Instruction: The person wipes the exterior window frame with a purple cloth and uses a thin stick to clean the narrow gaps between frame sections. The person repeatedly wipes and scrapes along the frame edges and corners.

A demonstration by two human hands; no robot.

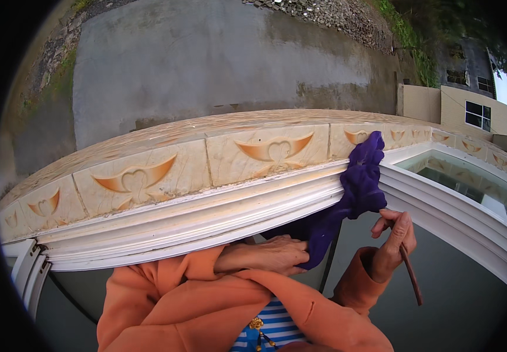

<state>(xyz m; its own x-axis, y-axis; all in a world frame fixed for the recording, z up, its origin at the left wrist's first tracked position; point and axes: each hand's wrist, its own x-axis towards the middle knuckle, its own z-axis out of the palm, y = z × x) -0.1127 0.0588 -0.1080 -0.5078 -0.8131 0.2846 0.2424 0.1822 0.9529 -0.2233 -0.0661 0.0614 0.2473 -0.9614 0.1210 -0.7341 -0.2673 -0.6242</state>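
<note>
A crumpled purple cloth (362, 182) lies draped over the white window track, from the tiled ledge outside down to the inner side. Its lower end reaches my left hand (274, 253), whose fingers are curled at the cloth's edge; the fingertips are partly hidden. To the right of the cloth, raised just inside the frame, my right hand (397, 237) is closed around a thin brown stick (411, 276). The stick slants down from beneath the fist. Orange sleeves cover both forearms.
White window rails (195, 211) run across in front of me, with a dirt-stained groove. Beyond lies a tiled ledge (271, 154) with orange relief patterns. A glass pane (465, 179) in a white frame stands at right. Far below is a grey concrete yard (177, 64).
</note>
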